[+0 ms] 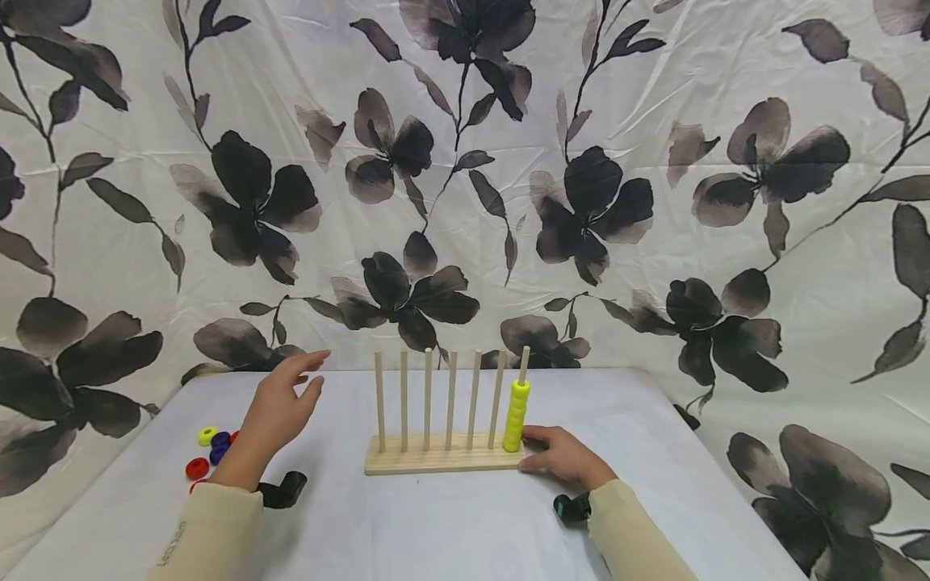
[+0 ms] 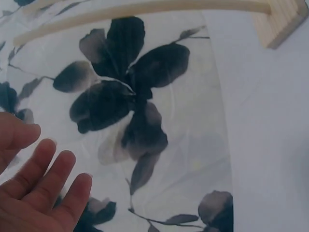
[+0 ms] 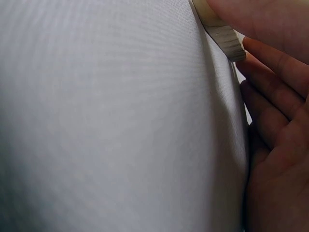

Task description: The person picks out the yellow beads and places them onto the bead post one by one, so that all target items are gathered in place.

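Observation:
A wooden peg stand with several upright pegs is on the white table, its base toward me. Yellow beads are stacked on its rightmost peg; the other pegs are bare. My right hand grips the right end of the base, thumb in front and fingers behind, and the right wrist view shows the base's end between them. My left hand is raised left of the stand, holding nothing, its fingers loosely extended. In the left wrist view, the left hand's fingers are spread apart.
Left of and partly behind my left forearm lie loose beads: a yellow bead, a red bead and dark blue beads. A floral cloth hangs behind the table. Both wrists carry black camera mounts.

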`<state>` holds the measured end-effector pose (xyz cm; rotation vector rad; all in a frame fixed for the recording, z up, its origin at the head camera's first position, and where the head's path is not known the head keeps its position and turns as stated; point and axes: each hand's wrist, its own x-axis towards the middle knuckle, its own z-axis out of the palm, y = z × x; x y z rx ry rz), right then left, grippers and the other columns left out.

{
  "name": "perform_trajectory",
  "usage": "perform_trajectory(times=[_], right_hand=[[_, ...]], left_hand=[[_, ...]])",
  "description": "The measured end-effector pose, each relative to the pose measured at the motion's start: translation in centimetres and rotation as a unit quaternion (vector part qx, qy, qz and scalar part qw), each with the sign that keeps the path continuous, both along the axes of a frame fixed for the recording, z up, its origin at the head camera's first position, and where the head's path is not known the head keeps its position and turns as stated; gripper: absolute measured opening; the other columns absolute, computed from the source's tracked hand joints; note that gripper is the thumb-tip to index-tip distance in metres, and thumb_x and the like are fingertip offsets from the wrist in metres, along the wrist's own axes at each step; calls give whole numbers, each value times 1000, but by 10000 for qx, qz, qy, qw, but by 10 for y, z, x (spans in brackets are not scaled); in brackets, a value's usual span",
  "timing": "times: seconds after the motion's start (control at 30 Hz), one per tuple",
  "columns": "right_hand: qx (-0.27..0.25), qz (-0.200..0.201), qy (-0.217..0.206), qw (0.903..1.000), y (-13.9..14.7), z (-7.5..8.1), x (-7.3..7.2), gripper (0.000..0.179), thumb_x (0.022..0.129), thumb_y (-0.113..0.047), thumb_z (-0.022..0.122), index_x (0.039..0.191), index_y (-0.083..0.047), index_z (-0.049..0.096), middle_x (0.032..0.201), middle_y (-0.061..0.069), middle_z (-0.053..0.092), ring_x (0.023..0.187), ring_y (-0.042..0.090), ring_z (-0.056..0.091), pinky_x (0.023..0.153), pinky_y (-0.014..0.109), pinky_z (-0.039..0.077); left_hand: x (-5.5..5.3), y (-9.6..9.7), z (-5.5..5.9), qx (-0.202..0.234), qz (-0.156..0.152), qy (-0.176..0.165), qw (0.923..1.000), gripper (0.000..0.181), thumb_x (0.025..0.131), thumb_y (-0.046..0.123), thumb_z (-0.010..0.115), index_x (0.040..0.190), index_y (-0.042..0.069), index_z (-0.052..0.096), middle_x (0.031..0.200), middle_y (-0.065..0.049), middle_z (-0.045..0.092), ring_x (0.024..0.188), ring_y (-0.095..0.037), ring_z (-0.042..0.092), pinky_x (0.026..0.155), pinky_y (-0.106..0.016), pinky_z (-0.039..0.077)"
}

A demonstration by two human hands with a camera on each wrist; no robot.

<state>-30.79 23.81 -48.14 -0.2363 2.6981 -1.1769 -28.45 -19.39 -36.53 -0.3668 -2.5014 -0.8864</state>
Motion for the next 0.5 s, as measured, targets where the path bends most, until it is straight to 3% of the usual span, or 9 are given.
perform_trajectory(times=[0.3,0.5], right_hand=[[-12,41,34,10000,1,1,-1,71,75,-32,81,138,-12,55,145,10,50,140,37,38,113,62,28],[-50,21,-26,10000,2,0,-2,73,74,-33,82,138,-12,54,145,9,50,140,36,38,113,61,28]], left_hand=[[4,-26,-5,-3,241,-137,9996,44,96,7,50,140,4,48,135,-21,52,121,-40,51,97,-59,46],[3,-42,-16,-166,437,-428,9980,43,96,7,51,138,1,48,131,-26,53,118,-43,51,95,-59,47]])
